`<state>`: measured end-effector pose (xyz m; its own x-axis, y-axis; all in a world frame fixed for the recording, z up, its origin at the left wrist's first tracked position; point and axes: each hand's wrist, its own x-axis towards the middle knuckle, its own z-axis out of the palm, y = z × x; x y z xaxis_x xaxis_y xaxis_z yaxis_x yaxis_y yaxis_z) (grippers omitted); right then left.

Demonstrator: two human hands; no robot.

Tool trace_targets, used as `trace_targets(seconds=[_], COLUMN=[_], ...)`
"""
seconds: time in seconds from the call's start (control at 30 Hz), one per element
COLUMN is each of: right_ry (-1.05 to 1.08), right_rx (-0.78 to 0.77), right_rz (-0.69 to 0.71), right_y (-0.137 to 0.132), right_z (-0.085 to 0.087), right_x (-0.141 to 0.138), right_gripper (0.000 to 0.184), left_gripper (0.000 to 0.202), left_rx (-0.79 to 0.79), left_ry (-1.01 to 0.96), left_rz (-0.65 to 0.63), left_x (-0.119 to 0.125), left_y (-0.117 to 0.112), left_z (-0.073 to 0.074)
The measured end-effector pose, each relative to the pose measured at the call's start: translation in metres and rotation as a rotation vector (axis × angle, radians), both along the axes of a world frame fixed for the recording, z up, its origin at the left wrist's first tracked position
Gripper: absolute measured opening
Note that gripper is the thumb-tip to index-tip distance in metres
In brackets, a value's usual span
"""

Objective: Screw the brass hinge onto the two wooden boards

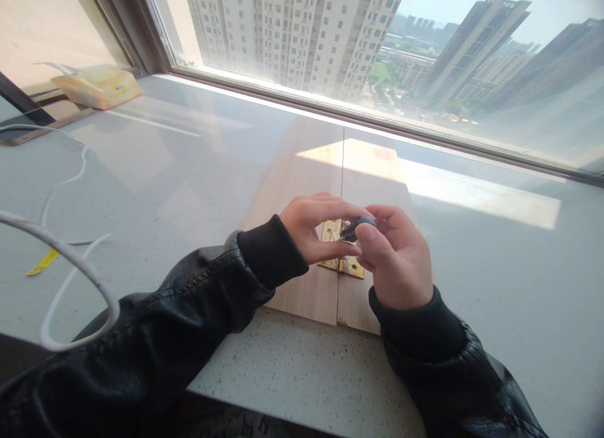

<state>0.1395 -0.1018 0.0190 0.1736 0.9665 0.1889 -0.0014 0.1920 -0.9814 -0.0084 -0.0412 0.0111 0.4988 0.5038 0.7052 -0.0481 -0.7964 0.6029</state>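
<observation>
Two light wooden boards (302, 180) lie side by side on a grey speckled sill (198, 174), joined by a brass hinge (336, 262) across their seam. My right hand (399, 262) is closed round a small dark-handled tool (359, 226) held over the hinge. My left hand (314, 230) is pinched, its fingertips meeting the tool's tip just above the hinge plate. What sits between those fingertips is hidden. Both arms wear black leather sleeves.
A white cable (61, 255) loops over the sill at the left, beside a yellow strip (42, 262). A yellowish block (97, 85) lies at the far left corner. A large window (377, 54) runs along the back edge.
</observation>
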Motion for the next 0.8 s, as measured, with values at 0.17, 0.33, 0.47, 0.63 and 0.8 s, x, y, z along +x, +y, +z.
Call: trace_targets(seconds=[0.17,0.33,0.47,0.63,0.8], right_ry=[0.007,0.015,0.017,-0.002,-0.005], right_rx=[0.012,0.016,0.003,0.02,-0.002], right_rz=[0.034,0.032,0.006,0.056,0.065], right_y=[0.0012,0.0007,0.0007,0.0009,0.0004], right_z=[-0.0024,-0.0017,-0.002,-0.0022,-0.0011], right_x=[0.0015,0.001,0.0027,0.002,0.0009], right_gripper=[0.038,0.037,0.038,0.038,0.039], left_gripper=[0.017,0.022,0.029,0.022,0.034], left_rx=[-0.024,0.074,-0.033,-0.015,0.032], left_ry=[-0.007,0.001,0.005,-0.023,0.024], left_rz=[-0.022,0.032,-0.079,0.022,-0.062], left_x=[-0.0051,-0.0025,-0.0027,-0.0027,-0.0031], left_y=[0.003,0.0029,0.0018,0.0018,0.0015], left_z=[0.0018,0.0019,0.0014,0.003,0.0055])
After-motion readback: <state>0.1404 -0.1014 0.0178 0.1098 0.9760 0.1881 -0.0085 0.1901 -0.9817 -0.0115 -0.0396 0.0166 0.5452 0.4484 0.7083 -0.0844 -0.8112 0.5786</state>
